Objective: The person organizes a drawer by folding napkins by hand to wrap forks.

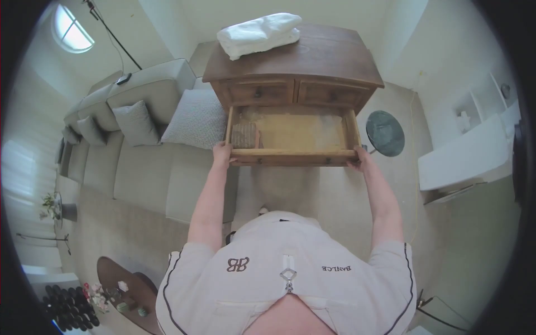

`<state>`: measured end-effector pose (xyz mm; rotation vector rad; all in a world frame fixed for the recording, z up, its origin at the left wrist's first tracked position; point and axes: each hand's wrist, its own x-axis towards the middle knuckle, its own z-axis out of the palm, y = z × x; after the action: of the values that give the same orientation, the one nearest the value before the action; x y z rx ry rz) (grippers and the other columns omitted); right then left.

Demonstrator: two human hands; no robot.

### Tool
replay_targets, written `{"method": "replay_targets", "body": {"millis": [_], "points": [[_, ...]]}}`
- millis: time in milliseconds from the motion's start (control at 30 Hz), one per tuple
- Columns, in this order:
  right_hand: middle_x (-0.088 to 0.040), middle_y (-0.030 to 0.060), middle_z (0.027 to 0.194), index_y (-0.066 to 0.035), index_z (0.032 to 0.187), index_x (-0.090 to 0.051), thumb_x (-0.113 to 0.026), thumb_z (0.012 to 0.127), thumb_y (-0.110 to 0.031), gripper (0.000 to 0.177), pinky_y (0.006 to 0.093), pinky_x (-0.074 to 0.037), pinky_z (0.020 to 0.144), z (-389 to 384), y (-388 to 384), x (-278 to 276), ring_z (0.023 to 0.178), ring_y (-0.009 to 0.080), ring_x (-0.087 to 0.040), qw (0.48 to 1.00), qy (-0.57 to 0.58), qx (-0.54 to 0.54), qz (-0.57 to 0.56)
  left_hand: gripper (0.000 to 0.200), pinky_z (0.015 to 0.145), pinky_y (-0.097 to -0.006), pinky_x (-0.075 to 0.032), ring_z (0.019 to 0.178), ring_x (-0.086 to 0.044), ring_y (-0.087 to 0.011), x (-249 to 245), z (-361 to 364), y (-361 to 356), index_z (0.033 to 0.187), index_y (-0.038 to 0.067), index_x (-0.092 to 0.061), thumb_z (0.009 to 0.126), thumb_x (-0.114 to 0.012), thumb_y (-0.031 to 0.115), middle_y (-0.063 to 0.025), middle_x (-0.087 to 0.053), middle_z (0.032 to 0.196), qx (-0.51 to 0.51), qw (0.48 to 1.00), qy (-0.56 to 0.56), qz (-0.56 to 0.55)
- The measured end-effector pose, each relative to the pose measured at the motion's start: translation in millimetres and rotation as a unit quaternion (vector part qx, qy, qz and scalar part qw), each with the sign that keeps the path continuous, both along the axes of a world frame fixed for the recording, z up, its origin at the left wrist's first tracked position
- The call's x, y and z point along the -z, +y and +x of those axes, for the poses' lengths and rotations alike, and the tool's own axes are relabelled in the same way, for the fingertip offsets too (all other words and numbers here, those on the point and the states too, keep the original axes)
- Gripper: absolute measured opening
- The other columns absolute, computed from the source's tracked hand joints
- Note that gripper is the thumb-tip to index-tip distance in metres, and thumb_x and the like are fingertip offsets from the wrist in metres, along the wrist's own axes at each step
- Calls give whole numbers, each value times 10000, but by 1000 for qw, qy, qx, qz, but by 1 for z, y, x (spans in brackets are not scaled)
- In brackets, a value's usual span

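Observation:
A wooden drawer (301, 152) is pulled out from a brown dresser (324, 58). My left hand (222, 153) grips the drawer's front left corner, fingers wrapped around its edge. At the opposite front corner, my right hand (363, 158) holds the drawer the same way. Inside, on the left, lies a folded grey-brown cloth-like item (244, 135) with a thin reddish thing beside it; the rest of the drawer's bottom shows bare wood. On top of the dresser rests a folded white cloth (259, 36).
Left of the dresser stands a grey sofa (145, 162) with a checked pillow (195, 118) touching close by. A small round dark side table (385, 134) is to the right. A white cabinet (463, 156) lines the right wall. An oval brown table (125, 287) stands behind at lower left.

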<state>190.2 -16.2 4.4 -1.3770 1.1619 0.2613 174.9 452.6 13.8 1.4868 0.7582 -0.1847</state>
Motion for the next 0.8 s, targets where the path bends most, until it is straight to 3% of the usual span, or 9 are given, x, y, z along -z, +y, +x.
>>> {"method": "replay_targets", "body": {"millis": [100, 200, 400, 500, 600, 700, 800], "points": [[-450, 158, 1083, -104, 1109, -413, -636, 770, -365, 482, 375, -596, 581, 17, 0, -1, 766, 289, -577, 1000, 5, 23, 17, 422, 738, -400, -575, 1096, -479, -310, -2, 9, -6, 1259, 5, -456, 844, -441, 78, -144, -456, 1239, -44, 999, 3, -5], [-437, 155, 1165, -86, 1203, -385, -652, 773, -318, 557, 392, -590, 682, 21, 12, -16, 959, 306, -539, 996, -28, 79, 42, 447, 774, -411, -560, 1132, -467, -316, -8, 16, -11, 1291, 25, -432, 845, -469, 39, -141, -448, 1278, -66, 997, 29, -19], [-434, 138, 1231, -77, 1267, -371, -622, 836, -253, 529, 350, -579, 743, 22, 31, -39, 1063, 303, -509, 986, -93, 116, 81, 460, 807, -426, -543, 1152, -443, -326, -11, 34, -15, 1308, 35, -424, 858, -495, 94, -142, -438, 1292, -104, 993, 3, -47], [-400, 106, 1315, -107, 1274, -375, -562, 857, -252, 480, 358, -533, 831, 35, 26, -21, 1161, 288, -453, 978, -140, 104, 112, 477, 785, -399, -551, 1149, -440, -309, -16, 41, -16, 1299, 28, -414, 853, -520, 162, -139, -439, 1279, -101, 994, -9, -46], [-448, 125, 1230, -85, 1209, -424, -612, 828, -269, 463, 347, -564, 765, 36, 27, -18, 1086, 296, -499, 979, -145, 114, 85, 446, 833, -439, -523, 1154, -433, -312, -30, 45, -20, 1291, 34, -418, 871, -500, 158, -140, -445, 1268, -100, 994, 14, -40], [-429, 115, 1275, -124, 1198, -424, -632, 813, -317, 479, 370, -566, 765, 30, 26, -2, 1047, 300, -526, 975, -169, 107, 94, 460, 840, -426, -528, 1182, -424, -317, -23, 40, -16, 1297, 32, -405, 881, -499, 201, -149, -417, 1299, -85, 996, 10, -35], [-455, 129, 1257, -82, 1251, -402, -640, 813, -297, 543, 356, -552, 792, 31, 38, 2, 1020, 290, -559, 969, -200, 131, 64, 433, 837, -402, -535, 1187, -425, -318, -24, 43, -17, 1285, 38, -421, 889, -517, 185, -147, -423, 1296, -109, 992, 14, -58]]}}
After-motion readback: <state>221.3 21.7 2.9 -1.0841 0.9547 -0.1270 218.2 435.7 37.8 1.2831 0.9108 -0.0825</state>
